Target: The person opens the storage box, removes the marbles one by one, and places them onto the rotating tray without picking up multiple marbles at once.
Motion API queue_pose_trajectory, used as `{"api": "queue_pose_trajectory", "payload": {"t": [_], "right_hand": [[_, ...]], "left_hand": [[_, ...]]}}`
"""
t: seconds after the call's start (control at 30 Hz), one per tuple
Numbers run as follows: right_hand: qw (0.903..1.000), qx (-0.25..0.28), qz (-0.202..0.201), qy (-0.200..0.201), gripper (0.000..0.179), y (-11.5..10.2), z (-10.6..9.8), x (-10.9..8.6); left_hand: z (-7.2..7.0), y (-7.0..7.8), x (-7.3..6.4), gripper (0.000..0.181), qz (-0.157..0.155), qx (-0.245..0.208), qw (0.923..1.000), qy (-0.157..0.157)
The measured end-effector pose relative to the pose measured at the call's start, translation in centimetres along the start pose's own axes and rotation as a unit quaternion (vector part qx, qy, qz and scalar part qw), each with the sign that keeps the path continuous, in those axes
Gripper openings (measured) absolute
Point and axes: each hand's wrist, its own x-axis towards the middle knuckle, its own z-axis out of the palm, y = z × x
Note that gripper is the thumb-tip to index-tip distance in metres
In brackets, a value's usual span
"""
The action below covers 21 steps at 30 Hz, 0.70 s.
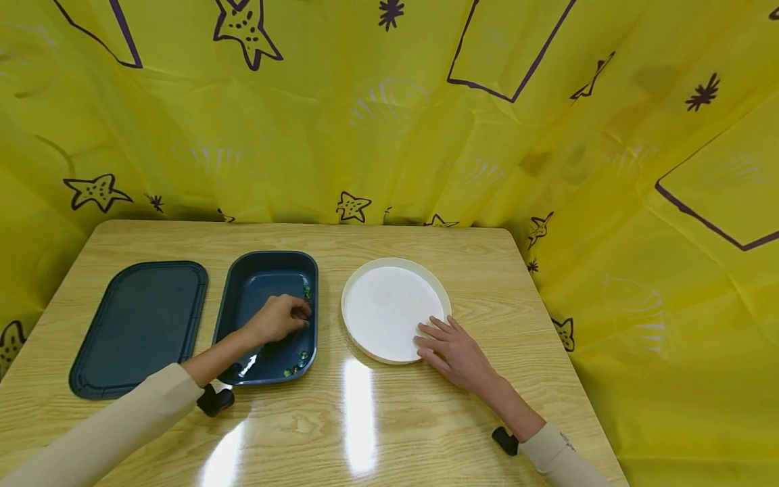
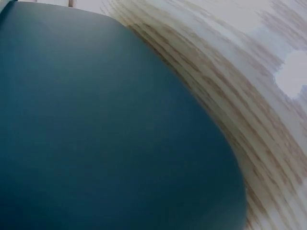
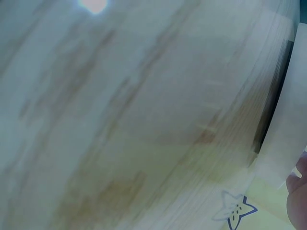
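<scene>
In the head view my left hand [image 1: 282, 318] reaches down inside a deep dark-blue container [image 1: 243, 274], close to its right wall, with fingers bent. I cannot tell whether something is between its fingertips. Small shiny green marble-like balls [image 1: 304, 356] lie along the container's right side and near corner. My right hand [image 1: 458, 354] rests with fingers spread over the right rim of a round, shallow white tray [image 1: 389, 308]. The left wrist view is filled mostly by the container's outer wall [image 2: 110, 124]. Some fingers [image 3: 298, 196] show beside the white tray's side [image 3: 283, 124] in the right wrist view.
A flat dark-blue lid [image 1: 143, 325] lies left of the container on the wood-grain table [image 1: 304, 433]. Yellow curtains [image 1: 365, 135] with starfish drawings hang behind the table and on both sides. Black wrist cameras [image 1: 216, 400] sit at both wrists.
</scene>
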Motion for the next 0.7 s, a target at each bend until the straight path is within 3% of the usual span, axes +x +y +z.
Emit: {"api": "queue_pose_trajectory", "payload": {"t": [0.7], "right_hand": [[1.0, 0.001, -0.003, 0.007, 0.031, -0.02, -0.03, -0.01]], "left_hand": [[-0.05, 0.13, 0.07, 0.007, -0.006, 0.038, 0.999, -0.025]]}}
